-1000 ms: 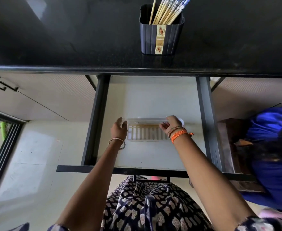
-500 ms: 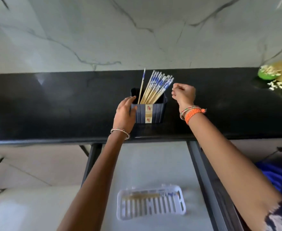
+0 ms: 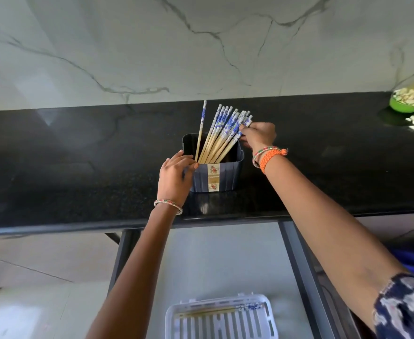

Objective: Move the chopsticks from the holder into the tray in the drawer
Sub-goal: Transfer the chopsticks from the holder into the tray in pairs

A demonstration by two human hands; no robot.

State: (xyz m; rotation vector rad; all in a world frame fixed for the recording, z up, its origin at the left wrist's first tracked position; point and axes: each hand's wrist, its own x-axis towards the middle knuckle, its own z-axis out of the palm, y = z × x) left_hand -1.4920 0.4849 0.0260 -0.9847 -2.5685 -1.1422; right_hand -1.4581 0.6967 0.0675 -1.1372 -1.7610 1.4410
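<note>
A dark ribbed holder (image 3: 222, 176) stands on the black counter, with several wooden chopsticks (image 3: 222, 133) with blue-patterned tops leaning to the right in it. My left hand (image 3: 175, 177) grips the holder's left side. My right hand (image 3: 258, 135) pinches the tops of the rightmost chopsticks. Below, a white slotted tray (image 3: 219, 319) lies in the open drawer (image 3: 299, 270), with a chopstick lying along its far edge.
The black counter (image 3: 78, 167) runs across the view below a marble wall. A green bowl (image 3: 407, 101) with pale pieces sits at the far right, with loose pieces beside it. Blue cloth shows right of the drawer.
Both hands left the tray in the drawer and rose to the counter. The left hand closed on the holder; the right hand reached the chopstick tops and pinched them.
</note>
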